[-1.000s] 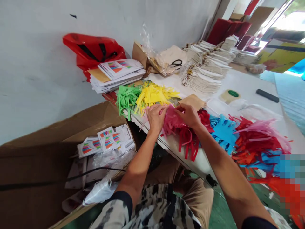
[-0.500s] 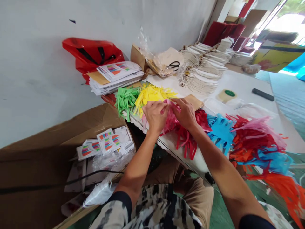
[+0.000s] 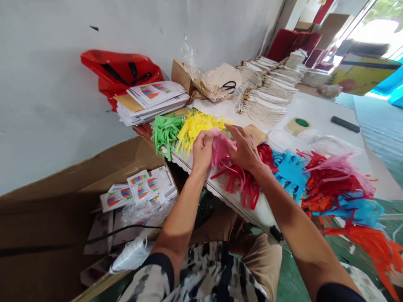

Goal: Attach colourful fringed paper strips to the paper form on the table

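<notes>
Left hand (image 3: 203, 152) pinches the left edge of a pink fringed tissue-paper piece (image 3: 220, 146), held just above the white table's near edge (image 3: 214, 186). The piece sits directly between both hands, its fringe trailing nearward. Right hand (image 3: 246, 150) touches its right side with fingers extended; cannot tell if the thumb grips. A red fringed paper pile (image 3: 248, 184) lies beneath.

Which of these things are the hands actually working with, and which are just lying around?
In use: left hand and right hand, both on the pink fringe; red fringe pile beneath them.
Lying about: scissors, tape roll, red bag, stack of printed cards, green fringe, yellow fringe.
</notes>
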`<state>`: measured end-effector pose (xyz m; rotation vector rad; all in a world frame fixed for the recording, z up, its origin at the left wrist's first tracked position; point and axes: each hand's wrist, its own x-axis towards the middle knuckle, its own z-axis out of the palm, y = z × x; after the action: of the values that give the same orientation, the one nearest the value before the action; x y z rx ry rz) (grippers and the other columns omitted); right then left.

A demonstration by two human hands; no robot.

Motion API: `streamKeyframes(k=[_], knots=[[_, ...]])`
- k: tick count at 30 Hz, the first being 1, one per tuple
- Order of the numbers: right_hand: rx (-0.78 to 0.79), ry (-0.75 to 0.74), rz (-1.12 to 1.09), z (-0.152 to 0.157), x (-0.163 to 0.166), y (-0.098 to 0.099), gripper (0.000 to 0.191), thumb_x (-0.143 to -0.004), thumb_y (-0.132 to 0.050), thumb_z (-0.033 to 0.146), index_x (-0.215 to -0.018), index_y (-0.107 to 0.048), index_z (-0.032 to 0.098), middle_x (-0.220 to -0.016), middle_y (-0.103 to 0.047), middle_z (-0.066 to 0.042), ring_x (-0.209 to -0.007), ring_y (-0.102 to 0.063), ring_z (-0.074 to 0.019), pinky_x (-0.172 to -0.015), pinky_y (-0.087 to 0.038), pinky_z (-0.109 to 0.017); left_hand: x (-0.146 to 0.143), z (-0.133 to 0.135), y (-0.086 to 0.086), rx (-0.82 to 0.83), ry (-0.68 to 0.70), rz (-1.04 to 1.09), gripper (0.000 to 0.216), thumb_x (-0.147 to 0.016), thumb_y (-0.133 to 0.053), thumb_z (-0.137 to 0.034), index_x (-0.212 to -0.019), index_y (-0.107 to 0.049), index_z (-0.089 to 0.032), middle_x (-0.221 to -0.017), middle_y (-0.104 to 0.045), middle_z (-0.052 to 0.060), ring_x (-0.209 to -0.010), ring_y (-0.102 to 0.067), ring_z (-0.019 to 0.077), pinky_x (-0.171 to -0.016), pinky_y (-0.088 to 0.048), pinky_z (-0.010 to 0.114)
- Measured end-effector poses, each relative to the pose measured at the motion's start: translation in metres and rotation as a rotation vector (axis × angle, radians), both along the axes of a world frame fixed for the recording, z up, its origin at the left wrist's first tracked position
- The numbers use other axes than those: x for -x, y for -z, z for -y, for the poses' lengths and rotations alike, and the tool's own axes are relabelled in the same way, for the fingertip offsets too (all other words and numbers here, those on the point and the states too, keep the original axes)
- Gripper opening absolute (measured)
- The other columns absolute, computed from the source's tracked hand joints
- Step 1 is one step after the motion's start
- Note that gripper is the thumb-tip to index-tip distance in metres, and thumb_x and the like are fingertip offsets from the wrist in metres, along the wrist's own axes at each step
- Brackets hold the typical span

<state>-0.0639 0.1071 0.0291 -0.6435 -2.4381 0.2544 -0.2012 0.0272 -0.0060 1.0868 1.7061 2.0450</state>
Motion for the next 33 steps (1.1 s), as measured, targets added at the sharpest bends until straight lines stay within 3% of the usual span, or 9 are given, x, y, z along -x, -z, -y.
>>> streamKeyframes(k=[2,4,7,10,13,18,20,25,33], knots=[[-0.032,0.004,0.019,0.001,0.0,-0.003,0.06,-0.095,-0.062,0.032,-0.155,-0.054,0.025,-0.155,-0.058,-0.013,-0.139,-0.055,-0.0334,-0.111,-0.046,-0.05,-0.003,-0.001,-0.006,0.018,0.041,-0.07,0.026,-0.105,-0.058,-0.037,-0.087,-0.069,-0.022,-0.104,-0.075,0.005,-0.113,-0.07,0.02,-0.104,-0.053,0.033],[-0.031,0.018,-0.005,0.0,0.001,-0.004,0.045,-0.099,-0.06,0.035,-0.143,-0.067,0.027,-0.146,-0.066,-0.011,-0.134,-0.06,-0.0317,-0.11,-0.047,-0.049,-0.006,-0.001,-0.008,0.048,0.065,-0.146,0.021,-0.103,-0.063,-0.034,-0.092,-0.075,-0.022,-0.122,-0.074,0.007,-0.128,-0.066,0.0216,-0.114,-0.049,0.037],[0.035,0.038,-0.102,-0.004,0.0,-0.004,0.031,-0.101,-0.056,0.029,-0.12,-0.08,0.027,-0.13,-0.075,-0.009,-0.122,-0.067,-0.0272,-0.107,-0.051,-0.045,-0.008,0.0,-0.005,0.053,0.013,-0.186,0.022,-0.102,-0.063,-0.038,-0.099,-0.08,-0.023,-0.135,-0.068,0.009,-0.131,-0.064,0.0229,-0.108,-0.054,0.035],[0.147,-0.015,-0.226,-0.011,-0.002,-0.001,0.029,-0.098,-0.059,0.025,-0.115,-0.082,0.024,-0.125,-0.078,-0.008,-0.117,-0.071,-0.0249,-0.105,-0.054,-0.041,-0.003,-0.002,0.005,0.048,-0.047,-0.146,0.026,-0.105,-0.058,-0.04,-0.115,-0.076,-0.025,-0.131,-0.072,0.008,-0.109,-0.072,0.0194,-0.092,-0.058,0.031],[0.337,-0.074,-0.328,-0.015,-0.003,0.002,0.027,-0.096,-0.061,0.029,-0.112,-0.082,0.024,-0.115,-0.082,-0.006,-0.112,-0.075,-0.0247,-0.103,-0.056,-0.041,0.005,-0.007,0.017,0.126,0.007,-0.171,0.029,-0.098,-0.068,-0.037,-0.125,-0.073,-0.026,-0.117,-0.079,0.004,-0.085,-0.073,0.0162,-0.079,-0.057,0.028],[0.49,-0.116,-0.48,-0.019,-0.007,0.001,0.024,-0.092,-0.069,0.036,-0.105,-0.084,0.023,-0.108,-0.083,-0.005,-0.105,-0.077,-0.0244,-0.098,-0.059,-0.039,0.01,-0.008,0.023,0.254,-0.097,-0.285,0.01,-0.09,-0.075,-0.028,-0.095,-0.083,-0.025,-0.088,-0.082,0.001,-0.076,-0.073,0.0188,-0.076,-0.055,0.031],[0.517,-0.119,-0.527,-0.022,-0.012,-0.001,0.025,-0.09,-0.072,0.04,-0.103,-0.085,0.023,-0.104,-0.083,-0.004,-0.101,-0.077,-0.0237,-0.095,-0.059,-0.038,0.01,-0.007,0.021,0.233,-0.12,-0.319,0.012,-0.091,-0.073,-0.025,-0.095,-0.084,-0.026,-0.091,-0.083,0.001,-0.078,-0.074,0.0188,-0.078,-0.056,0.031],[0.595,-0.059,-0.651,-0.035,-0.031,-0.007,0.032,-0.083,-0.08,0.052,-0.097,-0.084,0.024,-0.097,-0.081,-0.002,-0.093,-0.075,-0.0203,-0.091,-0.061,-0.036,0.013,-0.003,0.02,0.021,-0.087,-0.359,0.016,-0.096,-0.068,-0.025,-0.099,-0.084,-0.026,-0.114,-0.082,0.002,-0.113,-0.075,0.0196,-0.1,-0.058,0.034],[0.584,0.164,-1.012,-0.06,-0.106,-0.031,0.03,-0.079,-0.084,0.048,-0.096,-0.078,0.024,-0.089,-0.076,0.001,-0.079,-0.073,-0.0149,-0.081,-0.064,-0.036,0.024,0.009,0.017,0.068,-0.241,-0.389,0.018,-0.098,-0.068,-0.034,-0.101,-0.083,-0.026,-0.109,-0.082,0.004,-0.104,-0.076,0.0196,-0.094,-0.058,0.032]])
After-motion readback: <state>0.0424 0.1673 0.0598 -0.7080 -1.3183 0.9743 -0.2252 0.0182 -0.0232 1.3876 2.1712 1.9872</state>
